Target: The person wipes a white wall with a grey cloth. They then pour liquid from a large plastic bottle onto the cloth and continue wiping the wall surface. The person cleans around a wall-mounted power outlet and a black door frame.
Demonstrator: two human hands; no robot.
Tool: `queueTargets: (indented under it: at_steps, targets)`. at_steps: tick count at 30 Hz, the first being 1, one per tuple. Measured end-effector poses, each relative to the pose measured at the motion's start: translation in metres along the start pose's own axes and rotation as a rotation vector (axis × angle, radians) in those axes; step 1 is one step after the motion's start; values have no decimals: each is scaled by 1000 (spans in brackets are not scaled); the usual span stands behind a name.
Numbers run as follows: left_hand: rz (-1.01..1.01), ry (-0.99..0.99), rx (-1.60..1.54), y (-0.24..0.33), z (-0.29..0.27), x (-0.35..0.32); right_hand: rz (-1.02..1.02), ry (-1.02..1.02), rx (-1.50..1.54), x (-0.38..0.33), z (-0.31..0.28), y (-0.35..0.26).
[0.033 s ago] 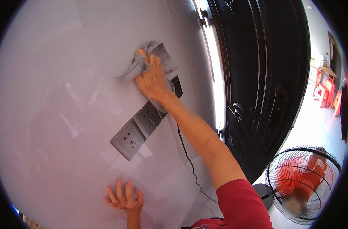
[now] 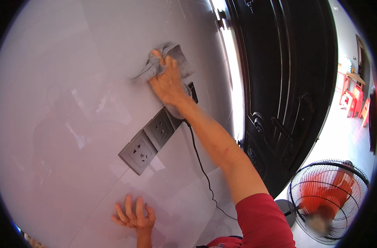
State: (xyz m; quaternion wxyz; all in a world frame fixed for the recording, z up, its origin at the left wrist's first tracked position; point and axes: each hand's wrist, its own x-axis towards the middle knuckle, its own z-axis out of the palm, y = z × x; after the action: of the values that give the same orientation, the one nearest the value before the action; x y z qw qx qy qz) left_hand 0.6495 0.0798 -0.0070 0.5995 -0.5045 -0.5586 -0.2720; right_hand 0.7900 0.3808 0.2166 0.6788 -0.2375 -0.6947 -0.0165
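My right hand [image 2: 168, 84] presses a crumpled grey cloth [image 2: 182, 62] against the glossy pale wall [image 2: 93, 124], its fingers bent into the folds. Part of the cloth hangs below the wrist, over the upper end of a row of dark grey wall sockets [image 2: 139, 155]. A black cord [image 2: 201, 168] runs down from that covered end. Lower on the wall, my left hand [image 2: 139, 218] rests with fingers spread, touching the surface and holding nothing.
A dark carved door [image 2: 285, 82] stands to the right, with a bright gap along its hinged edge. At the lower right is a fan [image 2: 329, 198] with a round wire guard. Red stools [image 2: 354, 101] and a wooden table [image 2: 356, 77] are farther back.
My right hand and the cloth have shifted slightly up and to the right along the wall. My left hand stays in about the same place.
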Motion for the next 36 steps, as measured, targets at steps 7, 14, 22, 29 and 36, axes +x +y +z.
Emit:
queueTargets:
  at_steps: [7,14,22,29,36]
  targets:
    - [31,-18,44,4,7,-5,-108,-131,-399,32,4,126]
    - [44,-27,92,2,7,-8,508,-213,49,-15,-35,211]
    - [58,-21,121,3,8,-5,821,-75,169,-138,11,227]
    - [74,-46,105,10,12,-1,488,-60,179,-273,9,159]
    - [108,-82,168,1,3,-1,276,-298,242,-269,-6,126]
